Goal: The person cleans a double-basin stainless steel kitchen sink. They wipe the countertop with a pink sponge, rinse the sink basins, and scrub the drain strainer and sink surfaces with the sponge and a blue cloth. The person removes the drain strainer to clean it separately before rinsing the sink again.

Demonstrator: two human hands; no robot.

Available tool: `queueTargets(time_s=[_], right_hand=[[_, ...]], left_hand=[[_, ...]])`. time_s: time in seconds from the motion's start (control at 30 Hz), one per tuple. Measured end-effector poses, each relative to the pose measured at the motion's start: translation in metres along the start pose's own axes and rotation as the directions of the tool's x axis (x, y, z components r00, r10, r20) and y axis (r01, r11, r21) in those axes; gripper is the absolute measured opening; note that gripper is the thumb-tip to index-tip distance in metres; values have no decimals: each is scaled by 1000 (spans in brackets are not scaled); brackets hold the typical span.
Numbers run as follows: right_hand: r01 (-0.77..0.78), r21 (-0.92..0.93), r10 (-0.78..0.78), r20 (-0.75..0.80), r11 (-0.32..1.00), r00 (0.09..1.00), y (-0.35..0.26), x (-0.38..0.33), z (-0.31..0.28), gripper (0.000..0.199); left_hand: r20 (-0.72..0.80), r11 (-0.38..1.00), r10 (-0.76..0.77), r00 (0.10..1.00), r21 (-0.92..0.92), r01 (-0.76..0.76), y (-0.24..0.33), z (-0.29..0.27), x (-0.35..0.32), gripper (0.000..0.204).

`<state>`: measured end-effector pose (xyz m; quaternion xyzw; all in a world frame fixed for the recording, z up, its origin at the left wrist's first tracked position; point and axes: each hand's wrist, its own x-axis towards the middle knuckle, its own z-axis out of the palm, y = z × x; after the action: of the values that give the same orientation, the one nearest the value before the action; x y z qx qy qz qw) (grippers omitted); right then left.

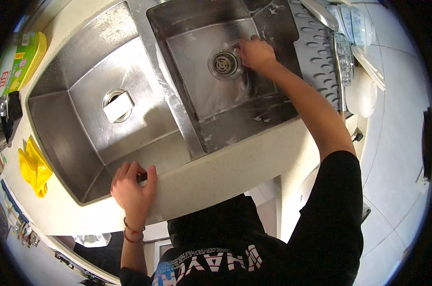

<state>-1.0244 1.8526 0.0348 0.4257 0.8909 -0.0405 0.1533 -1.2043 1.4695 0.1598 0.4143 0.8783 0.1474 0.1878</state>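
Observation:
My right hand (257, 55) reaches into the right sink basin (192, 102), beside its round drain strainer (225, 64). Its fingers curl together against the metal; anything inside them is hidden. Whitish suds streak this basin's floor and walls. At the front rim of the left sink basin (58, 117), my left hand (134, 187) rests with bent fingers over the edge and its thumb apart, holding nothing I can see. A white rectangular block, perhaps a sponge (118, 107), lies across the left drain (112, 95).
A crumpled yellow glove or cloth (34, 168) lies on the pale counter (216, 174) at left. Behind it stands a green-and-yellow package (25, 62). To the right, a perforated metal drainboard (316, 59) adjoins a ladle (320, 14), glassware (344, 57) and white dishes (362, 93).

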Motion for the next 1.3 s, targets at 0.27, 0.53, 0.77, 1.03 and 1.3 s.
queueTargets(time_s=[0.27,0.53,0.77,1.03,1.3], right_hand=[[-152,-102,145,-68,983,987,8,-23,22,41],[673,-67,-675,-141,737,724,-18,-6,43,23],[591,-97,-541,307,801,783,-69,19,41,14],[555,-97,-531,195,826,825,-58,13,41,18],[309,-20,-294,263,951,919,-46,14,23,17]], left_hand=[[-8,1000,11,1000,9,-11,-1,1,-1,31],[-1,1000,15,1000,10,-15,0,0,-2,30],[1,1000,3,1000,4,-3,-1,0,-1,28],[-20,1000,-22,1000,18,22,-4,0,-4,32],[-14,999,-42,999,-16,42,-1,-2,-3,35]])
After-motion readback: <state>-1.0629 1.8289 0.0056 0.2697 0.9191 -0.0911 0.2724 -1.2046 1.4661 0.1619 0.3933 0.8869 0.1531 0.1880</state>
